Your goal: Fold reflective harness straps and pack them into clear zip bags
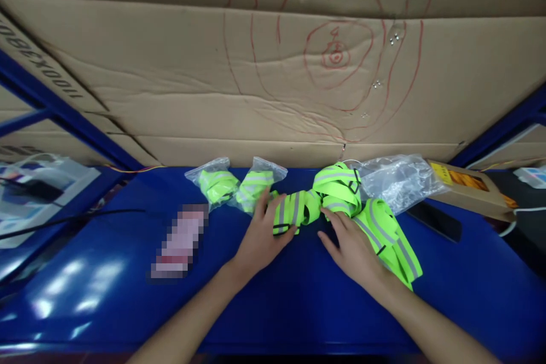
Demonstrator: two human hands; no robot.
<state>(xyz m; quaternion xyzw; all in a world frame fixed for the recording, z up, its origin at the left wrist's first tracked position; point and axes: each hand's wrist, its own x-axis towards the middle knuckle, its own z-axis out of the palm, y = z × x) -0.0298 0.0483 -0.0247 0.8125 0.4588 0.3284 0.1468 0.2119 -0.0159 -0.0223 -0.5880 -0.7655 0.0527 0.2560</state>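
My left hand [261,239] has its fingers spread at the left end of a folded neon-green reflective strap [296,210]. Its thumb lies near a black buckle at the strap's lower edge. Opposite it, my right hand [352,242] is also open, fingertips by the lower edge of a second, piled strap bundle [338,182]. Partly behind that hand and wrist lies a looser green strap [394,233] with grey stripes. Two clear zip bags, a left bag [218,186] and a right bag [256,185], hold rolled green straps just beyond my left hand.
Crumpled clear plastic bags [396,179] lie at the back right, beside a dark phone [435,220] and a cardboard box [473,187]. A blurred pink item [181,242] rests on the blue table [290,318]. Cardboard [179,68] with red rings stands behind.
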